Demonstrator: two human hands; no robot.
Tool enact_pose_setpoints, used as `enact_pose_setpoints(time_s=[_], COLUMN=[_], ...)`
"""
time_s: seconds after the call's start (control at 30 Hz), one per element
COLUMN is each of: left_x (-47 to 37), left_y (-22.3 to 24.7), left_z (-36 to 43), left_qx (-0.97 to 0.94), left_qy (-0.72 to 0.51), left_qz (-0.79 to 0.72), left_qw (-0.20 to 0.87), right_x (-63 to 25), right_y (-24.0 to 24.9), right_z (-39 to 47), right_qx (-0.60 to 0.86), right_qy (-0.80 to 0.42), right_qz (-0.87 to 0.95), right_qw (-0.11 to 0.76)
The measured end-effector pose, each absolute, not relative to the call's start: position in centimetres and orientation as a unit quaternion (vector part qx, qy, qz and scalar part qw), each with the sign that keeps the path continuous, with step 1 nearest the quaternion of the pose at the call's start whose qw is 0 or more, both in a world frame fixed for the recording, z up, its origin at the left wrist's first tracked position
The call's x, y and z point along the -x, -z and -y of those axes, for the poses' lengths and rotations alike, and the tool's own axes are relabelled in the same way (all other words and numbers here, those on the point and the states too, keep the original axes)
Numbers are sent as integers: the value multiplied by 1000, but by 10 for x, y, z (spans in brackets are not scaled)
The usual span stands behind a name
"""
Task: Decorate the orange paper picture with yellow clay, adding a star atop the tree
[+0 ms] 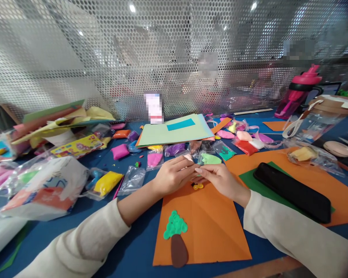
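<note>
Above the far end of an orange sheet of paper (211, 227), my left hand (174, 174) and my right hand (222, 178) meet at the fingertips. Both are closed in a pinch, and whatever lies between the fingers is hidden. Just below them, small yellow clay pieces with a dark bit (197, 186) sit on the sheet. Nearer to me, a clay tree lies flat on the paper, with a bumpy green crown (175, 225) and a brown trunk (179, 251). A light green clay lump (210, 158) rests behind my right hand.
Several colored clay packets surround the paper, including a yellow one (108, 183) and an empty-looking clear bag (132, 180). A black phone (291, 192) lies at right, near a clear tumbler (321, 119) and pink bottle (298, 90). Behind are stacked paper sheets (174, 136) and a perforated metal screen (174, 46).
</note>
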State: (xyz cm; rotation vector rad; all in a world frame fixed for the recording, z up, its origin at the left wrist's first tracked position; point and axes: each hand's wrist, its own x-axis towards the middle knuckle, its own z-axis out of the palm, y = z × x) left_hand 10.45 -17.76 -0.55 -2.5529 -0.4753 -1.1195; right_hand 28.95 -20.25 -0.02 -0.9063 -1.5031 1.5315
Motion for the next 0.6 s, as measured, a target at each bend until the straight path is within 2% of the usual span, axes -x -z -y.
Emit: enact_pose_setpoints(time_s=[0.17, 0.37, 0.6], left_x=[-102, -96, -98], left_y=[6, 8, 9], left_z=[174, 164, 169], left_qx=[882, 851, 859], left_qy=[405, 449, 443], left_qz=[205, 251, 234], left_qw=[131, 108, 103], right_x=[-294, -295, -290], right_y=[0, 0, -2], right_z=[197, 194, 199], right_qx=[363, 322, 279], right_qy=[-616, -700, -742], right_qz=[561, 482, 453], right_qw=[417, 416, 408])
